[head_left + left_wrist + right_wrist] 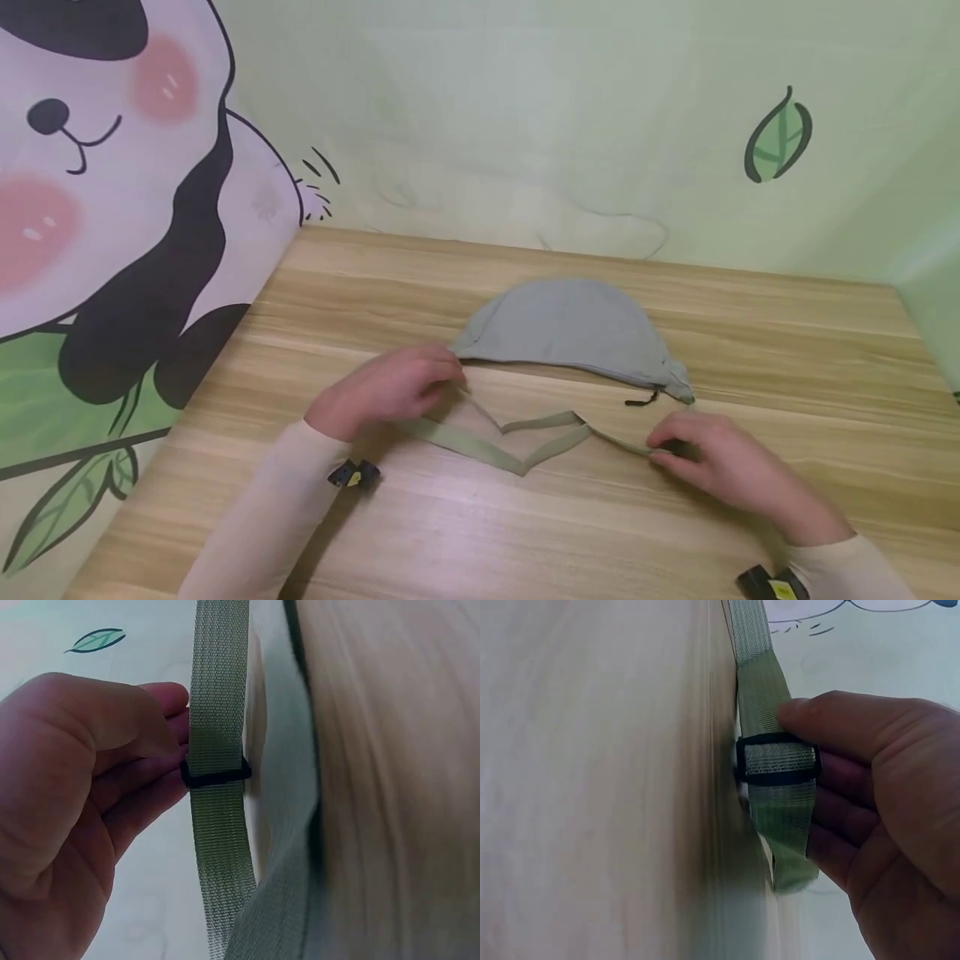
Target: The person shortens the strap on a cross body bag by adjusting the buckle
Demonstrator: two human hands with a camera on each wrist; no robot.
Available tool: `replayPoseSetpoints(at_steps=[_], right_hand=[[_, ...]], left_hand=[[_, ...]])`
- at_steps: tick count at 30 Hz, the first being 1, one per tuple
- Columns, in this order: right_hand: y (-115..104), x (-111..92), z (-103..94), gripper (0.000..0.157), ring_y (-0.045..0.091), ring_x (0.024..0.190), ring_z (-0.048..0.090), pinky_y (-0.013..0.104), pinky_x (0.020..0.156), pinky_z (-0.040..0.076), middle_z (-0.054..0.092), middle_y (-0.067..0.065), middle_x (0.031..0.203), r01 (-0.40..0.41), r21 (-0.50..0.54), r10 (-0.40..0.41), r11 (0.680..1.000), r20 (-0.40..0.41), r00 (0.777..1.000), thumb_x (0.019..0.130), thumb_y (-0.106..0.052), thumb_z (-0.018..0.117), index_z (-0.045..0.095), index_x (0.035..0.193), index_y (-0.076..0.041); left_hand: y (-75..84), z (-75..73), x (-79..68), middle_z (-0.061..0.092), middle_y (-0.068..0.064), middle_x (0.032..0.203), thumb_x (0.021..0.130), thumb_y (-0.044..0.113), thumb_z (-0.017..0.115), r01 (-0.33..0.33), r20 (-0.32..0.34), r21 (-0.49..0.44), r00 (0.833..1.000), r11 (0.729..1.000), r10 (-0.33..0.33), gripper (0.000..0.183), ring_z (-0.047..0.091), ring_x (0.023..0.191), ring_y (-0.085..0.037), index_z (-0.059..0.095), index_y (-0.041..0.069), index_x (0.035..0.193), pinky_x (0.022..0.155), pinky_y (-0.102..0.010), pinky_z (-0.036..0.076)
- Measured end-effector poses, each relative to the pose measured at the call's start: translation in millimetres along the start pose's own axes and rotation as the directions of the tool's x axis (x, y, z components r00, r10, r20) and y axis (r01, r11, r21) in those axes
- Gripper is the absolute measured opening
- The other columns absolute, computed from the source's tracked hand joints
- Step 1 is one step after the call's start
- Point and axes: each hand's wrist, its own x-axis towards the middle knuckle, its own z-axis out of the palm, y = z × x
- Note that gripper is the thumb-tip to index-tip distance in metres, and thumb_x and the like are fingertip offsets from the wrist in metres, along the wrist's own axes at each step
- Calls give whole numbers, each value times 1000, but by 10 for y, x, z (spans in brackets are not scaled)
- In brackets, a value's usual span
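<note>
A grey half-moon waist bag [570,329] lies on the table, curved side toward the wall, a dark zipper pull [640,402] near its right end. Its green webbing strap [468,450] zigzags in front of it. By the bag's left corner, my left hand [397,385] pinches the strap; a thin black slider [216,778] crosses the webbing at the fingertips in the left wrist view. My right hand [731,460] pinches the strap below the bag's right corner, thumb on the webbing just above a black rectangular buckle [780,778].
The wood-grain table [480,542] meets a pale green wall [480,117] at the back. A panda picture [150,275] covers the left side. Black wrist cameras sit on both sleeves [262,517].
</note>
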Motion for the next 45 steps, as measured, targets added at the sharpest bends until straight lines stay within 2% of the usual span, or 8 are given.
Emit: replayPoseSetpoints(at_steps=[6, 15, 24, 28, 33, 36, 41, 45], right_hand=[[60, -51, -45, 33, -1, 92, 70, 23, 79, 61, 78, -15, 96, -24, 4, 24, 1000, -3, 1000, 81, -1, 90, 78, 99, -26], [141, -109, -130, 34, -3, 93, 69, 21, 81, 61, 78, -15, 98, -62, 5, 62, 998, -16, 998, 81, -2, 91, 78, 100, -26], [197, -157, -193, 39, -2, 95, 70, 6, 87, 52, 78, -15, 100, -60, 6, 60, 998, -31, 998, 80, 2, 91, 76, 99, -29], [266, -220, -261, 40, -6, 98, 68, 4, 90, 49, 78, -17, 102, -117, 52, 119, 992, -35, 992, 82, 5, 88, 76, 99, -29], [358, -294, -308, 35, -9, 105, 64, 0, 97, 39, 78, -15, 106, -221, 152, 227, 963, -24, 974, 88, 5, 84, 77, 102, -27], [356, -273, -295, 35, -8, 105, 65, 2, 95, 43, 79, -13, 107, -208, 132, 211, 969, -8, 977, 88, 1, 86, 77, 105, -28], [315, -164, -237, 33, -5, 98, 68, 7, 87, 51, 79, -15, 105, -106, 66, 106, 992, 10, 994, 86, -5, 89, 80, 111, -25], [313, -129, -220, 32, -4, 91, 66, 9, 82, 52, 77, -17, 100, -90, 112, 88, 990, 23, 996, 88, -3, 87, 79, 105, -28]], left_hand=[[-44, -35, -57, 79, -6, 116, 93, -1, 71, 24, 8, 15, 1000, 1000, -24, 24, 74, 112, -21, 80, 6, 114, 103, -38, 62], [-141, -40, -192, 78, -8, 116, 92, 4, 69, 76, -21, -18, 997, 997, -76, 24, 74, 112, -24, 79, 5, 114, 102, -43, 61], [-199, -47, -240, 78, -5, 113, 92, 5, 68, 115, -24, -40, 993, 993, -116, 24, 73, 109, -22, 79, 6, 114, 101, -44, 61], [-215, -63, -277, 77, -4, 110, 92, 5, 68, 125, -37, -62, 991, 990, -127, 23, 73, 105, -21, 79, 6, 113, 98, -44, 62], [-231, -77, -321, 77, -4, 111, 92, 5, 67, 145, -44, -94, 988, 985, -150, 25, 73, 107, -22, 79, 6, 114, 100, -45, 62], [-222, -75, -315, 78, -5, 116, 92, 4, 66, 148, -29, -101, 988, 984, -152, 28, 73, 112, -24, 78, 5, 118, 104, -47, 60], [-186, -70, -303, 78, -6, 122, 92, -5, 61, 119, -10, -95, 993, 988, -120, 36, 73, 119, -25, 77, 6, 123, 108, -46, 59], [-163, -64, -292, 78, -6, 124, 94, -5, 61, 126, 15, -111, 992, 986, -125, 36, 72, 121, -23, 77, 7, 124, 109, -45, 59]])
